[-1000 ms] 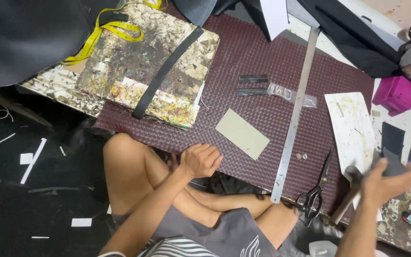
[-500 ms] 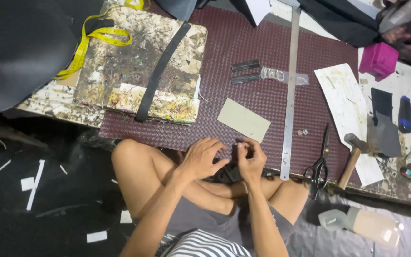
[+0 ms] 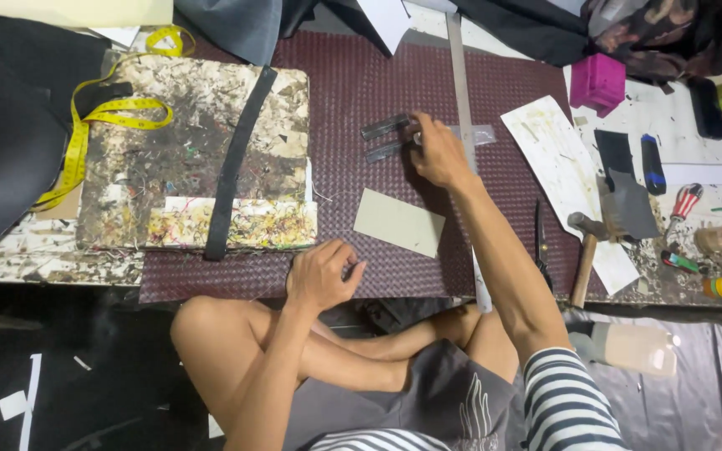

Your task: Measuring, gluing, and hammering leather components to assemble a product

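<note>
I sit cross-legged before a maroon woven mat (image 3: 353,92). My right hand (image 3: 438,152) reaches forward over the mat, its fingertips on two short dark strips (image 3: 384,138) next to a long metal ruler (image 3: 462,92). Whether it grips a strip is hard to tell. My left hand (image 3: 321,274) rests half curled at the mat's near edge, holding nothing that I can see. A beige card rectangle (image 3: 399,222) lies between the two hands.
A paint-spattered board (image 3: 169,159) with a long black strap (image 3: 240,159) and a yellow tape measure (image 3: 98,113) lies at left. At right are scissors (image 3: 540,242), a hammer (image 3: 583,255), a white sheet (image 3: 557,167), a magenta box (image 3: 597,81) and small tools.
My right hand left the near edge beside my left hand and reached forward to the dark strips. A second ago it was far right at the hammer. The left hand stayed near my knee.
</note>
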